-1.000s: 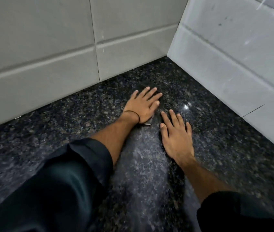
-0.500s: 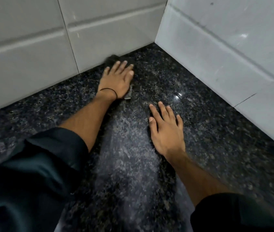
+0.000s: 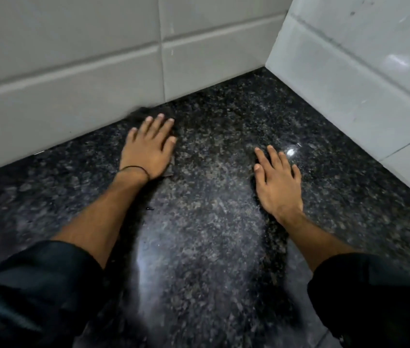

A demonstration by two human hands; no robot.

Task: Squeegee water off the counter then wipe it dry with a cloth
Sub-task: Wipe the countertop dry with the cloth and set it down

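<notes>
I'm seeing the left hand (image 3: 148, 149) lying flat on the dark cloth (image 3: 146, 112), fingers straight and close together, palm pressing down, nothing curled round it. The cloth is sitting almost wholly under that hand. A bunched, blurred edge is poking out past the fingertips and touching the foot of the back tiled wall (image 3: 73, 71), and a small corner is showing at the heel of the hand on the thumb side. The rest of the cloth is hidden, so I can't tell how it is folded.

The right hand (image 3: 278, 179) is resting palm-down on the bare granite counter (image 3: 224, 126), fingers straight and slightly spread, holding nothing. It is sitting well apart from the cloth, nearer the side tiled wall (image 3: 349, 84).

A thin black wristband (image 3: 135, 168) is sitting on the left wrist. Dark sleeves are covering both arms down to mid-forearm: left sleeve (image 3: 36, 285), right sleeve (image 3: 374, 297).

A pale sheen is running across the counter between the two forearms; I can't tell whether it's water film or reflection. A bright glare spot (image 3: 290, 151) is showing just beyond the right fingertips.
</notes>
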